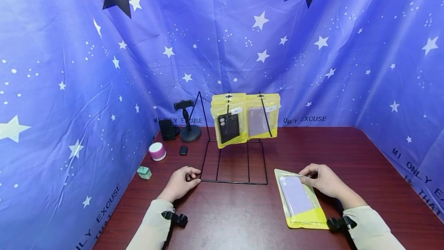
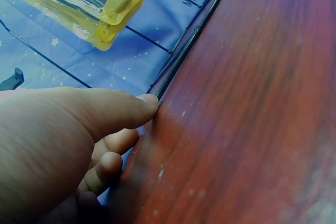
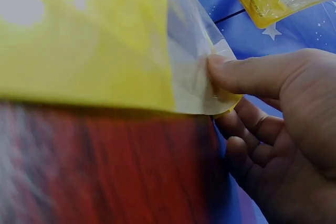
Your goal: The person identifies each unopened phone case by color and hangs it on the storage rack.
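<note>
My left hand [image 1: 181, 183] is at the near left corner of a black wire display rack [image 1: 234, 182], thumb and fingers pinching its frame. In the left wrist view the thumb [image 2: 123, 109] lies against the end of the dark wire bar. Farther right, my right hand [image 1: 324, 180] pinches the upper right edge of a yellow and clear pouch [image 1: 312, 219] with a light purple phone case [image 1: 295, 195] inside. The right wrist view shows the thumb [image 3: 252, 72] on the pouch's clear front, fingers behind. The pouch tilts over the table, its lower end toward me.
On the rack's hooks hang pouches with a black phone case [image 1: 229, 128] and a purple phone case [image 1: 257, 120]. To the left stand a phone stand [image 1: 190, 130], a black block [image 1: 167, 130], a pink and white cylinder [image 1: 157, 151], a small black item [image 1: 183, 150] and a green box [image 1: 144, 172].
</note>
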The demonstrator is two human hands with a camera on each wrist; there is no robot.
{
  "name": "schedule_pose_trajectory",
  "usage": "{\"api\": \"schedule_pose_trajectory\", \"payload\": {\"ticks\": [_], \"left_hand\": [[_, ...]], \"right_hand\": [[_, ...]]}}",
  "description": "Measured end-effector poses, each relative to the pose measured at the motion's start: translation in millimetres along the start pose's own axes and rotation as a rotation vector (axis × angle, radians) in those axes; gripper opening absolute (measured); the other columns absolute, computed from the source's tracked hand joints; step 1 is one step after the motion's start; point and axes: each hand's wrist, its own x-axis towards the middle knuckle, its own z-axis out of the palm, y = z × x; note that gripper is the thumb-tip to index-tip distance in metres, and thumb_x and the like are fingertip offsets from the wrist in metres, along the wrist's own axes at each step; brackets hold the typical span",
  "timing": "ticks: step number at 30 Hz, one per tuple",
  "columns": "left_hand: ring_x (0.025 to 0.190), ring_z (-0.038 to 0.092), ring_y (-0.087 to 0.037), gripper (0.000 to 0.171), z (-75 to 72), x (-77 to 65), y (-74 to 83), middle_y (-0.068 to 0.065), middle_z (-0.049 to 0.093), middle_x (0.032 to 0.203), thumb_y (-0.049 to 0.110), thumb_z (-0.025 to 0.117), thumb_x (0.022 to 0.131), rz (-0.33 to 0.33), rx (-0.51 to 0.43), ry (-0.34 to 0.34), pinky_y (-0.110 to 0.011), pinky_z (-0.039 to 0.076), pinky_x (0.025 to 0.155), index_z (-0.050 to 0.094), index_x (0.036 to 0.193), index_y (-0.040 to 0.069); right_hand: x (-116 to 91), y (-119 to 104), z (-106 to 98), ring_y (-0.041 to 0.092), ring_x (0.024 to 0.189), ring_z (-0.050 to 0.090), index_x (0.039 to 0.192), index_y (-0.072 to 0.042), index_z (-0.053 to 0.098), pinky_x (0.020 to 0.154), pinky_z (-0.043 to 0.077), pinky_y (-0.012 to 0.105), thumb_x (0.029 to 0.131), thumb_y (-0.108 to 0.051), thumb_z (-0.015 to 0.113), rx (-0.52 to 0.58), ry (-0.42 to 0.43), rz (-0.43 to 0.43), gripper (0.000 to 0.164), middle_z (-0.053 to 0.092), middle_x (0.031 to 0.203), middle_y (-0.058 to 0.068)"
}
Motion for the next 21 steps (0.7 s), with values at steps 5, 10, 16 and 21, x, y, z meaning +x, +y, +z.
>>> {"api": "schedule_pose_trajectory", "payload": {"ticks": [5, 10, 16, 21], "left_hand": [[0.075, 0.054, -0.008, 0.024, 0.8, 0.2, -1.2, 0.012, 0.059, 0.087, 0.018, 0.086, 0.089, 0.005, 0.014, -0.001, -0.027, 0.046, 0.069, 0.079, 0.112, 0.022], [0.074, 0.054, -0.009, 0.024, 0.9, 0.3, -1.6, 0.012, 0.058, 0.087, 0.018, 0.086, 0.089, 0.002, 0.013, -0.001, -0.028, 0.046, 0.069, 0.079, 0.112, 0.022], [0.075, 0.054, -0.008, 0.024, 0.5, 0.7, -1.1, 0.012, 0.059, 0.087, 0.018, 0.086, 0.089, -0.010, 0.009, -0.004, -0.027, 0.046, 0.070, 0.079, 0.112, 0.023], [0.075, 0.054, -0.010, 0.024, -0.1, 0.5, 0.4, 0.012, 0.059, 0.087, 0.017, 0.086, 0.089, -0.011, -0.006, -0.005, -0.028, 0.046, 0.070, 0.079, 0.111, 0.022]], "right_hand": [[0.6, 2.0, 1.0, 0.011, 0.081, 0.060, 0.092, -0.023, 0.079, 0.069, 0.050, 0.028, 0.092, -0.022, 0.083, 0.004, 0.068, 0.001, 0.004, 0.071, 0.092, -0.007], [3.1, 3.5, 3.8, 0.008, 0.090, 0.065, 0.096, -0.019, 0.076, 0.073, 0.051, 0.025, 0.098, -0.019, 0.077, 0.044, 0.149, -0.042, 0.002, 0.075, 0.103, -0.001], [5.4, 2.6, 5.5, 0.008, 0.087, 0.069, 0.098, -0.007, 0.069, 0.066, 0.053, 0.025, 0.101, -0.012, 0.071, 0.219, 0.157, -0.074, 0.007, 0.073, 0.121, 0.021], [3.4, 0.4, 3.6, 0.011, 0.076, 0.062, 0.109, -0.003, 0.072, 0.061, 0.051, 0.026, 0.095, -0.008, 0.079, 0.333, 0.143, -0.063, 0.017, 0.071, 0.128, 0.021]]}}
